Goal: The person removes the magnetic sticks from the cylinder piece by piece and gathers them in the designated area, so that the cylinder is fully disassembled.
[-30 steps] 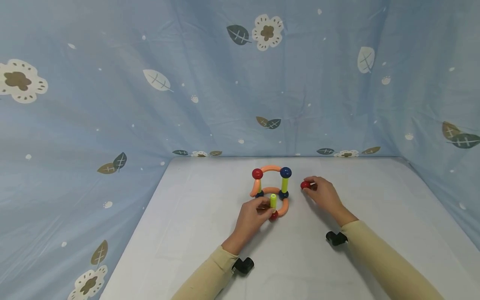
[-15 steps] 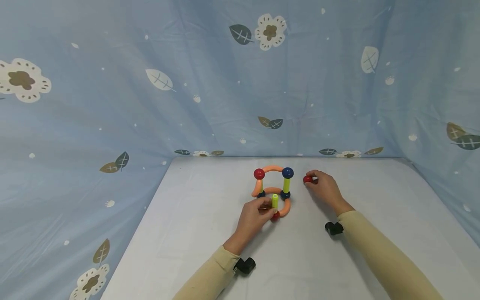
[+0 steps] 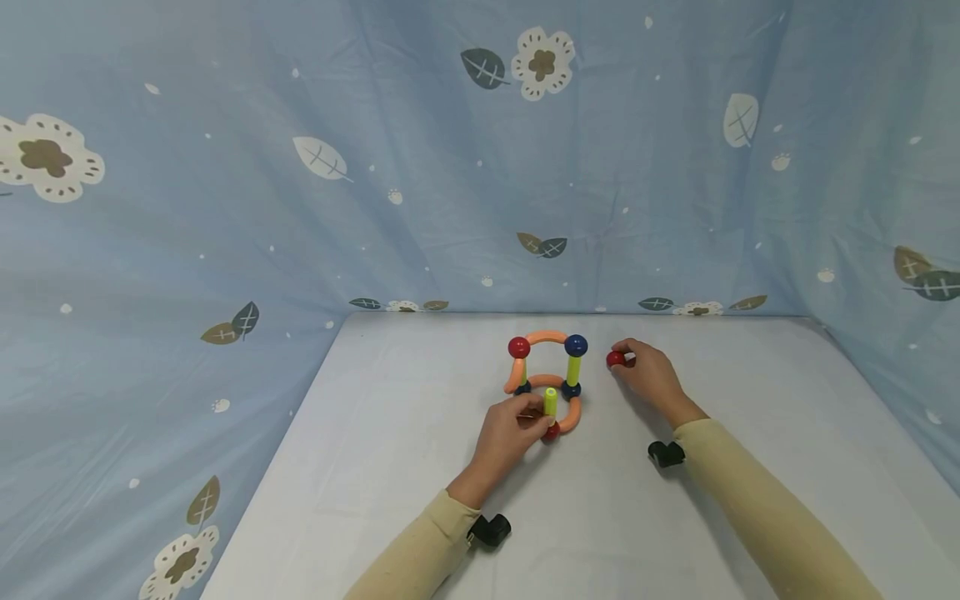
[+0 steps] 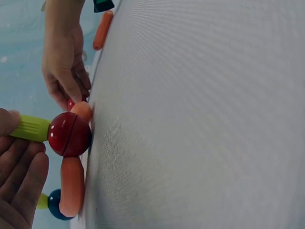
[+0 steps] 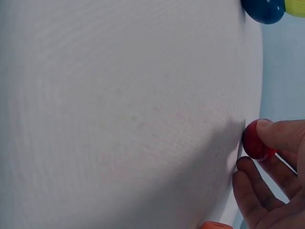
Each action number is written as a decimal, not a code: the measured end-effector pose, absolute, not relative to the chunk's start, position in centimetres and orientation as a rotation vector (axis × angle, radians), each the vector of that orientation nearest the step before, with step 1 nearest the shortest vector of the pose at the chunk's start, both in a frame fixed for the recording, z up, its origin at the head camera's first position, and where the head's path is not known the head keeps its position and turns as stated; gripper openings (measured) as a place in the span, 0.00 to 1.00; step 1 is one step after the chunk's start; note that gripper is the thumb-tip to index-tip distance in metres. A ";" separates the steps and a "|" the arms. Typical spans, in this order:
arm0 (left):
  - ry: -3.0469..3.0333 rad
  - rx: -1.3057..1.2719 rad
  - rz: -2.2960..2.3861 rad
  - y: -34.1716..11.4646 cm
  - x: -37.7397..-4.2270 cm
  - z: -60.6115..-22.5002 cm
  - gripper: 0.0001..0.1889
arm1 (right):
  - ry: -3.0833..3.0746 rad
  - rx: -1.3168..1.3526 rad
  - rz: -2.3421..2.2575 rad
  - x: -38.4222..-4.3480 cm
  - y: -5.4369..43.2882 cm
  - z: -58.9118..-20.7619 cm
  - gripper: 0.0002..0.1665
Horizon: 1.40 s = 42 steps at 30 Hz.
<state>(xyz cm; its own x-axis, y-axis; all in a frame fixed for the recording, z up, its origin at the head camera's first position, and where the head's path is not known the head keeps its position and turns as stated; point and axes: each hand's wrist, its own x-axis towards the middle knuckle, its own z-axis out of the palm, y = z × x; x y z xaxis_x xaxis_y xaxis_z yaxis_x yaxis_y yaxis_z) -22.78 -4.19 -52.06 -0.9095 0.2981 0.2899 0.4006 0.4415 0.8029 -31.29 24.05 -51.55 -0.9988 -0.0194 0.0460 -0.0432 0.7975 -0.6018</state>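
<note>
My left hand [image 3: 502, 432] pinches a short yellow-green rod [image 3: 551, 402] that stands upright on a red ball [image 4: 69, 134]. From that ball a curved orange rod [image 3: 573, 415] leads back to a dark blue ball [image 3: 571, 389] of a small magnetic rod-and-ball frame. Two upright yellow-green rods carry its top, which has a red ball [image 3: 519, 347], a blue ball [image 3: 576, 345] and a curved orange rod [image 3: 547, 337] between them. Right of the frame, apart from it, my right hand [image 3: 651, 379] holds a loose red ball [image 5: 256, 139] between thumb and fingers, low at the table top.
An orange rod [image 4: 103, 30] lies on the table beyond my right hand in the left wrist view. The white table [image 3: 405, 500] meets a blue patterned curtain [image 3: 420, 167] at its back edge. A small black device [image 3: 491, 530] sits at each wrist.
My right hand has moved slightly farther back across the table with the red ball, then stayed there. The left hand keeps its hold on the rod, and the frame stands as before.
</note>
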 end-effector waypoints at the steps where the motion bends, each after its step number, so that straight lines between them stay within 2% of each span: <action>1: -2.575 -0.629 -1.479 -4.2 -22.8 -52.1 0.09 | -2.943 0.048 0.985 -31.3 24.0 -51.6 0.24; 42: -2.576 -0.632 -1.484 -4.4 -22.8 -52.3 0.09 | -2.988 -0.057 1.013 -29.9 24.1 -51.0 0.34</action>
